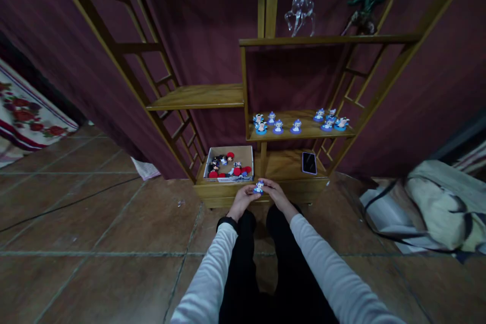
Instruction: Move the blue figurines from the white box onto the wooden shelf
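Lying at the far left on the tiled floor [94, 223] is a floral cloth [26, 119]. Next comes a cardboard box [230, 163] of red and black figurines on the bottom shelf [284, 164] of the wooden rack. Just in front of it, the left hand [243, 199] and the right hand [276, 193] meet, fingers of both closed on one small blue figurine [259, 187]. Above sits a row of matching blue figurines [296, 124]; a phone [309, 162] lies to the right, then a beige bag [436, 202].
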Tool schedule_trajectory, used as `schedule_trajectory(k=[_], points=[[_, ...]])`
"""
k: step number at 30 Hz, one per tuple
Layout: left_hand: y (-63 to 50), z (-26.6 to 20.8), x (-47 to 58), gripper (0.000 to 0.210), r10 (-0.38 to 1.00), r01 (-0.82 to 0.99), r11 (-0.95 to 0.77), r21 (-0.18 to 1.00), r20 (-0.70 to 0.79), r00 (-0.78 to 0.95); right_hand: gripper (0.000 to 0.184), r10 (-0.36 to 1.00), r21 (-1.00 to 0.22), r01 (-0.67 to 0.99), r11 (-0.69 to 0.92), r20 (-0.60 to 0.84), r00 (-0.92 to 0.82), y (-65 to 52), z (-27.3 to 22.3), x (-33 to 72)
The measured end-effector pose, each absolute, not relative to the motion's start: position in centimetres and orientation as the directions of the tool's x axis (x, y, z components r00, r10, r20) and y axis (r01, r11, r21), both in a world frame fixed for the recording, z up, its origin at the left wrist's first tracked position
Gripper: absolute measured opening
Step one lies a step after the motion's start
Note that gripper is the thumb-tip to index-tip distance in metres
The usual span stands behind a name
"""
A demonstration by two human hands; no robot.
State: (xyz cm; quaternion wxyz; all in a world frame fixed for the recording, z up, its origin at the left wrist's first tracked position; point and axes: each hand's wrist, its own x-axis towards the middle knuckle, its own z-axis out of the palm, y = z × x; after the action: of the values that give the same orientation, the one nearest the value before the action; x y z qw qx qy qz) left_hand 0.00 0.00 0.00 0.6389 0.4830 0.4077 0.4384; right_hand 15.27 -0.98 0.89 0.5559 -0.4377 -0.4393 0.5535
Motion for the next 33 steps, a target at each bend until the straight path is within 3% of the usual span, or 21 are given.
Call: schedule_trajectory(k=[9, 15, 21, 26, 33], points=[[-0.2, 0.2, 0.6, 0.046, 0.964, -0.16, 0.11, 0.981, -0.067, 0.258, 0.043, 0.999, -0.982, -0.186, 0.033, 0.034, -0.001, -0.7, 0.6, 14.7], [-0.2, 0.6, 0.5, 0.044, 0.958, -0.134, 0.085, 0.987, -0.044, 0.282, 0.035, 0.995, -0.982, -0.165, 0.094, 0.088, 0.043, -0.5, -0.2, 14.5], [-0.2, 1.0, 0.4, 0.058, 0.947, -0.13, 0.09, 0.987, -0.044, 0.318, 0.032, 0.991, -0.984, -0.13, 0.124, 0.116, 0.063, -0.2, 0.8, 15.6], [-0.4, 1.5, -0.1, 0.064, 0.956, -0.097, 0.089, 0.991, -0.057, 0.287, 0.037, 0.982, -0.977, -0.105, 0.188, 0.186, 0.026, 0.7, 6.0, 18.5], [-0.3, 1.7, -0.3, 0.057, 0.953, -0.073, 0.085, 0.994, -0.06, 0.298, 0.042, 0.908, -0.911, 0.043, 0.409, 0.411, 0.081, 3.9, 19.4, 25.5]])
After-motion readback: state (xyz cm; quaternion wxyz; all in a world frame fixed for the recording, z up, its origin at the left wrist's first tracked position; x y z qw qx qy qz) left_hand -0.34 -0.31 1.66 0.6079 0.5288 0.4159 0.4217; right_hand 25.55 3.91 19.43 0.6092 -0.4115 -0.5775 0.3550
